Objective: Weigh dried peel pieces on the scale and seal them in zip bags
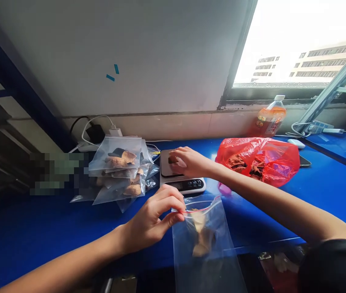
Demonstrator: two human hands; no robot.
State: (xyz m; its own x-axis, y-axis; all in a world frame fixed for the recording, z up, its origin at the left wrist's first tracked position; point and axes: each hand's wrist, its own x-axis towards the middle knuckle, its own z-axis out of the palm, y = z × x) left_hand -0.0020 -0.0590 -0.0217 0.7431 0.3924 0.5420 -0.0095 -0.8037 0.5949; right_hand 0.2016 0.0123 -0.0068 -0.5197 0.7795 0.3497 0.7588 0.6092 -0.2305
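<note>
My left hand (160, 213) pinches the red-lined top edge of a clear zip bag (209, 264), which hangs down over the table's front edge. Inside the bag are tan, curled pieces of dried peel (202, 240). Above the pan of a small white kitchen scale (164, 181), my right hand (185, 160) has its fingers closed on a small brown piece of dried peel (173, 158). That hand partly hides the pan, and the left hand covers part of the scale's display.
Left of the scale lies a pile of filled zip bags (119, 169). A red plastic bag (279, 162) with dark dried peel sits to the right, under a drink bottle (272, 118). Chargers (96, 133) and cables stand by the wall. A phone (305, 162) lies beyond the red bag.
</note>
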